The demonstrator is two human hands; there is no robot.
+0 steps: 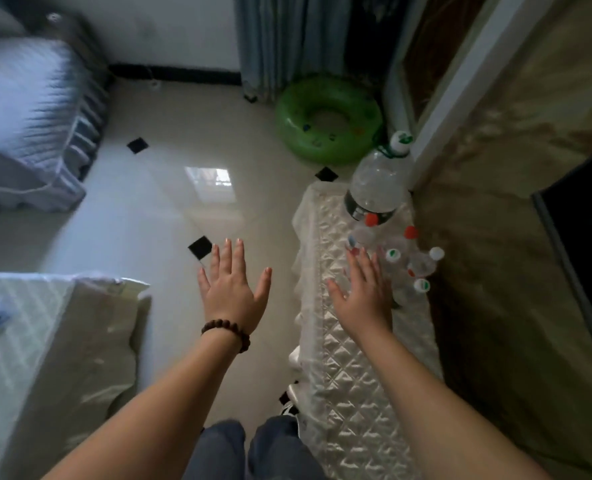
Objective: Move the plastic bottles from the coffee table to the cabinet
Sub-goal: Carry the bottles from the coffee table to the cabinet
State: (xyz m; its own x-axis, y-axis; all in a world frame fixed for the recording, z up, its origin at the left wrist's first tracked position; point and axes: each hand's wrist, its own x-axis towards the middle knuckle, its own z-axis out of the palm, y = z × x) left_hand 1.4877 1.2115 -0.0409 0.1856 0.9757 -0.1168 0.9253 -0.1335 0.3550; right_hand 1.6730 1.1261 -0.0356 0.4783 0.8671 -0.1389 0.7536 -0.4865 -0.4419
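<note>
Both hands spread — bottles (396,263) on cabinet (350,358)

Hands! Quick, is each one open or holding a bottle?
Left hand: open, fingers spread, holding nothing.
Right hand: open, fingers straight, over the small bottles, gripping none.

The right hand (363,296) hides part of the small plastic bottles (408,261). The coffee table (27,341) is cut off at the left edge.
</note>
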